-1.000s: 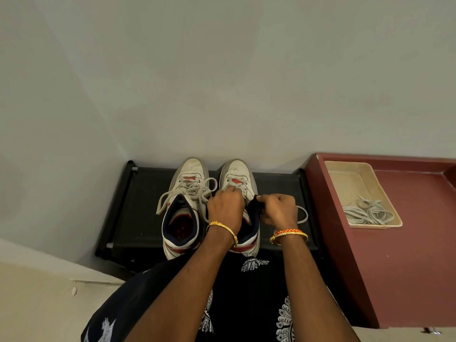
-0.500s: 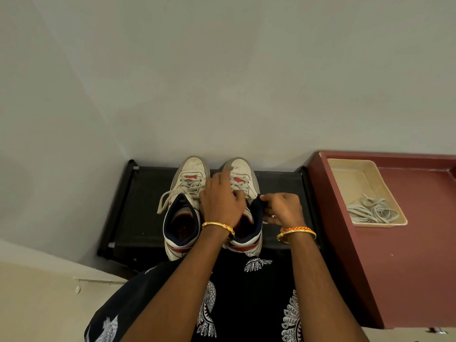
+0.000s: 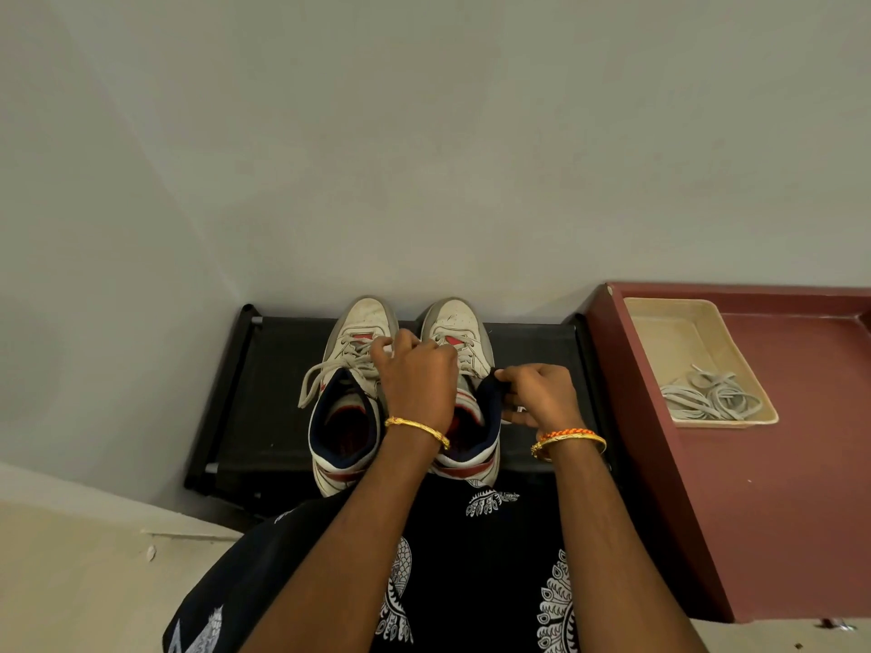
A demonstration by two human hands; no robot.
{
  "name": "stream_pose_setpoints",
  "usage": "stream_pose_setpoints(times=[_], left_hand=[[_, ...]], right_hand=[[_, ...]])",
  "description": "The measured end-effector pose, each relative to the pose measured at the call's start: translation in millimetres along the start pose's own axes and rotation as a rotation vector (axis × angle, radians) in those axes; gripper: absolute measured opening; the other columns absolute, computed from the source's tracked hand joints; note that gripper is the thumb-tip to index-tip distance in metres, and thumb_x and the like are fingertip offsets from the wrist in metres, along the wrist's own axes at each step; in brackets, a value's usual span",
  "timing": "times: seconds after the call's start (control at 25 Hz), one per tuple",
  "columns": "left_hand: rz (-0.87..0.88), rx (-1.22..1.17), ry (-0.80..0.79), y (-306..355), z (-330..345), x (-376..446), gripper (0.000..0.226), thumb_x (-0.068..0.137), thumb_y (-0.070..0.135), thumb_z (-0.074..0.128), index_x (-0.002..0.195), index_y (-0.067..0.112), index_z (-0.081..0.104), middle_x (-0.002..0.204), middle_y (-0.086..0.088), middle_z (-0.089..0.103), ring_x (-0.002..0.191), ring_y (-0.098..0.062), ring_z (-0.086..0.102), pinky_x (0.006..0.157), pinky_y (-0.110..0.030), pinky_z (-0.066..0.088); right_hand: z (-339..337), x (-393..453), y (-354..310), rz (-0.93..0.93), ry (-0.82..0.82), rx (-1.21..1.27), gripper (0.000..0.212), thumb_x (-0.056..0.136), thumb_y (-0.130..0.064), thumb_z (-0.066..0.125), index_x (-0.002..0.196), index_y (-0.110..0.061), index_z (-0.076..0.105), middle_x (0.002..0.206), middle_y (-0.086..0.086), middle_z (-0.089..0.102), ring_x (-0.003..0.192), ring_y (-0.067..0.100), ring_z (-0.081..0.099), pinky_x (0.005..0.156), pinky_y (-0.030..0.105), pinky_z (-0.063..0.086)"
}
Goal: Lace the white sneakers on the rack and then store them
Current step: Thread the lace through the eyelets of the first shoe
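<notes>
What my own hands and arms hide from me

My left hand [image 3: 417,374] lies across the gap between the two shoes, covering the upper laces of the right sneaker [image 3: 464,384] and the inner eyelets of the left sneaker [image 3: 349,398], so I cannot tell what my fingertips hold there. My left forearm covers part of the right sneaker's opening. My right hand [image 3: 537,393] pinches its dark collar, hiding that side. The rack's [image 3: 278,369] front edge vanishes under my patterned clothing. The maroon table [image 3: 777,487] runs off the right edge, and the tangle in the tray [image 3: 660,332] is too small to count strands.
</notes>
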State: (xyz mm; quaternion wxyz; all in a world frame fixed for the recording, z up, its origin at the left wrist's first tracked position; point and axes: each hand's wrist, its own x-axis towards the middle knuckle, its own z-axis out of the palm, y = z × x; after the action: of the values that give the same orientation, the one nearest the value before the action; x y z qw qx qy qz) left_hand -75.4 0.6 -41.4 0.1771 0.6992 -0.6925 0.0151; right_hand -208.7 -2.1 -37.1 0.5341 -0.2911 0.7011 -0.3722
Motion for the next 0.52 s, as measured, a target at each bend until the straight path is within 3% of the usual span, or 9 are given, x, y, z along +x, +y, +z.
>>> stream_pose_setpoints(times=[0.08,0.2,0.36,0.44,0.52], left_hand=[[-0.027,-0.107,-0.104,-8.3,-3.3,1.5,0.019,0.091,0.037,0.056,0.099,0.030,0.072,0.101,0.009,0.068,0.111,-0.017,0.042,0.096,-0.041,0.014],[0.068,0.026,-0.205,-8.1,1.3,-1.5,0.032,0.088,0.049,0.052,0.112,0.032,0.067,0.130,0.008,0.050,0.127,-0.019,0.029,0.098,-0.043,0.008],[0.060,0.023,-0.250,6.6,9.8,-4.7,0.030,0.091,0.042,0.051,0.111,0.026,0.067,0.144,0.001,0.034,0.133,-0.022,0.022,0.103,-0.044,0.008],[0.025,-0.046,-0.158,8.7,8.2,-5.6,0.023,0.090,0.036,0.055,0.103,0.025,0.071,0.145,0.000,0.033,0.132,-0.023,0.025,0.100,-0.043,0.010],[-0.101,-0.223,0.046,3.8,2.7,-3.5,0.013,0.084,0.030,0.065,0.086,0.022,0.074,0.139,-0.001,0.041,0.127,-0.022,0.035,0.097,-0.044,0.015]], right_hand=[[1.1,0.5,0.8,-0.006,0.010,-0.006,0.018,0.084,-0.002,0.062,0.067,-0.006,0.060,0.075,0.014,0.066,0.069,0.023,0.066,0.060,0.036,0.057],[3.0,1.7,2.1,-0.020,0.037,-0.045,0.017,0.082,-0.005,0.064,0.066,-0.007,0.061,0.083,0.020,0.069,0.081,0.030,0.069,0.069,0.043,0.059],[4.0,-1.9,2.0,-0.048,0.064,-0.046,0.019,0.084,-0.004,0.063,0.065,-0.007,0.060,0.073,0.011,0.065,0.075,0.024,0.067,0.060,0.035,0.057],[3.5,-2.4,2.0,-0.050,0.085,-0.043,0.019,0.084,-0.004,0.063,0.065,-0.007,0.061,0.072,0.010,0.064,0.073,0.023,0.065,0.054,0.031,0.055],[2.6,-1.4,2.1,-0.036,0.106,-0.053,0.017,0.082,-0.005,0.064,0.066,-0.007,0.061,0.073,0.010,0.064,0.073,0.022,0.065,0.054,0.030,0.055]])
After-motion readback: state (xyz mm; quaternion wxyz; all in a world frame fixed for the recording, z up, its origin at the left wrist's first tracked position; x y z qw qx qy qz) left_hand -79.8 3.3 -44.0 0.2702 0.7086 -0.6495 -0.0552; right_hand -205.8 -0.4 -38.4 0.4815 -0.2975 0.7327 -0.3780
